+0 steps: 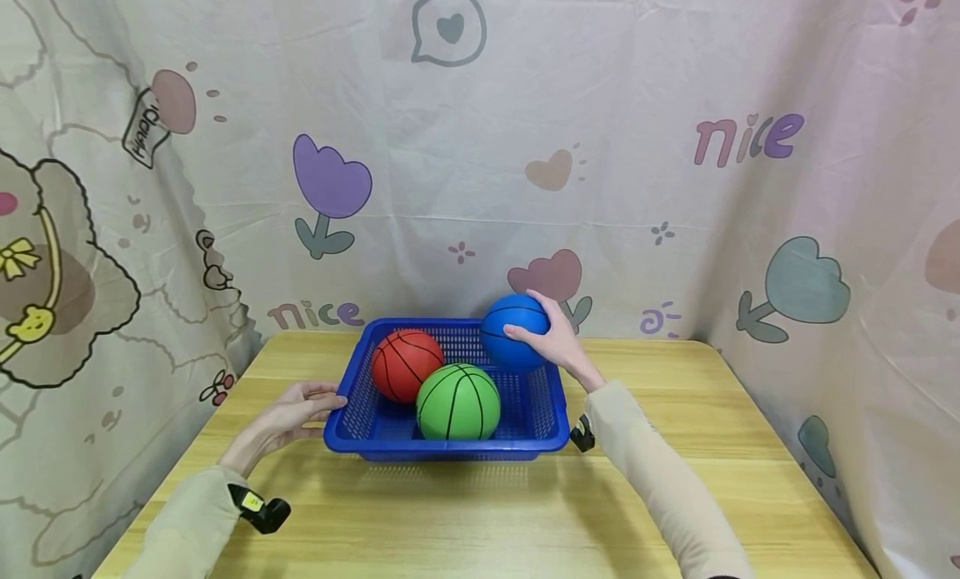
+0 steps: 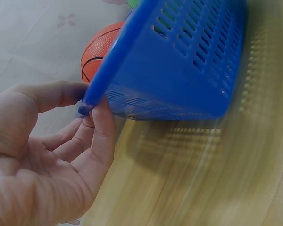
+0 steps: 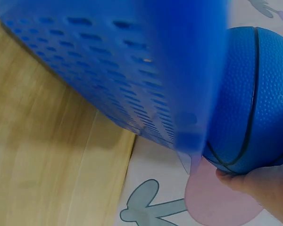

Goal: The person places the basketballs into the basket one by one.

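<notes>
A blue plastic basket (image 1: 450, 446) with slotted walls holds a red ball (image 1: 406, 364) and a green ball (image 1: 458, 402), both with black basketball lines. My left hand (image 1: 298, 412) pinches the basket's left rim between thumb and fingers, as the left wrist view shows close up. At the basket's back right corner my right hand (image 1: 558, 336) grips a blue ball (image 1: 512, 332), thumb on the near side and fingers over its far side. In the right wrist view that blue ball (image 3: 254, 99) shows just past the basket's rim; whether it touches the basket floor is hidden.
The basket is on a light wooden table (image 1: 420, 529). A printed cloth curtain (image 1: 465, 171) hangs behind the table and along both sides. Each wrist wears a small black camera, such as the left one (image 1: 261, 509).
</notes>
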A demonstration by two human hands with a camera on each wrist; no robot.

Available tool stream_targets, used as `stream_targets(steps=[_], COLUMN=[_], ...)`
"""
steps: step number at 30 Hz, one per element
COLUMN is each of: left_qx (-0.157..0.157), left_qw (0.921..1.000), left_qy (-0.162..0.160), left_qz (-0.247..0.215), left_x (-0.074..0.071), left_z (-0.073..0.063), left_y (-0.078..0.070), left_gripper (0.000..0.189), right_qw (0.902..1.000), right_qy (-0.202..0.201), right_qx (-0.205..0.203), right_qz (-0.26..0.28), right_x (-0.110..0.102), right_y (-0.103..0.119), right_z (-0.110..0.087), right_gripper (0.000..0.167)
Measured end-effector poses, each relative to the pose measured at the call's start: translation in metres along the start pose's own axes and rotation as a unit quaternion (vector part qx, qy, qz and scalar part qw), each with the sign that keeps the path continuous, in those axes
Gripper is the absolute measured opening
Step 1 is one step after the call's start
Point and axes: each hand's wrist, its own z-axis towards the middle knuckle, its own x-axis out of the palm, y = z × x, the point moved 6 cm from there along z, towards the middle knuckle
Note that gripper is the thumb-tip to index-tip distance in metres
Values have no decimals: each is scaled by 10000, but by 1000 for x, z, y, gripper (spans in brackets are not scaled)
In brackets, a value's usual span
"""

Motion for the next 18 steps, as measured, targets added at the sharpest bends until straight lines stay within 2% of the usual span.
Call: stream_targets(steps=[5, 12, 18], left_qx=[60, 49, 35], left_qw=[10000, 9999, 9999], left_qy=[77, 111, 65], left_qz=[5, -69, -119], left_x=[1, 2, 1], left_z=[-1, 1, 1], left_y=[-1, -1, 0], left_gripper=[59, 55, 53], right_qw=[9994, 9930, 9911], right_qy=[185, 524, 658], right_qx=[-147, -782, -820], right_qz=[-267, -717, -822], right_x=[5, 14, 14], right_y=[4, 6, 3], right_z=[0, -1, -2], right_gripper=[83, 69, 66])
